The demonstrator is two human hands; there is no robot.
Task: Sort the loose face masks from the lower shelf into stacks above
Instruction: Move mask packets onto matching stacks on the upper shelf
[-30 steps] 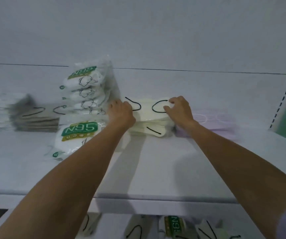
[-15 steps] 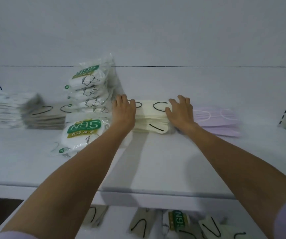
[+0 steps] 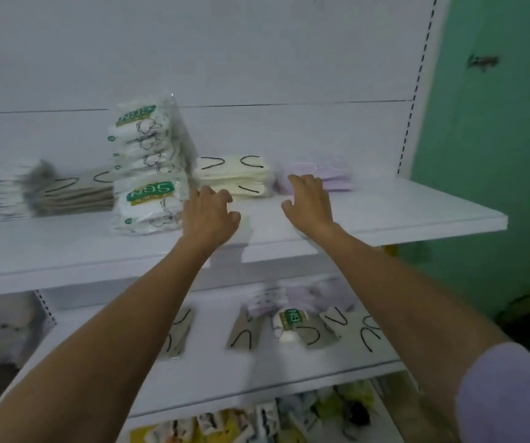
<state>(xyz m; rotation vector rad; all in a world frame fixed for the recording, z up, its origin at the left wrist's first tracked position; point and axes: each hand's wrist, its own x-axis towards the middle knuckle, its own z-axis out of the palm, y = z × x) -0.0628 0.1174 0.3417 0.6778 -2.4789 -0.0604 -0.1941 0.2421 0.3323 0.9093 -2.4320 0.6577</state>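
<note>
Face masks (image 3: 305,327), the loose ones: where are they?

Scattered flat on the lower shelf (image 3: 225,375), below my forearms: grey and lilac ones, with one N95 packet (image 3: 291,324) among them.

And above?

On the upper shelf (image 3: 417,215) the stacks stand in a row. The grey stack (image 3: 75,193) is toward the left, then the tall N95 pile (image 3: 148,161), the cream stack (image 3: 235,177) and the lilac stack (image 3: 334,179), each just beside the next.

Your hands?

Both hold nothing. My left hand (image 3: 209,215) hovers before the cream stack, fingers loosely curled. My right hand (image 3: 308,203) has its fingers spread, tips at the lilac stack's front edge; whether they touch it I cannot tell.
</note>
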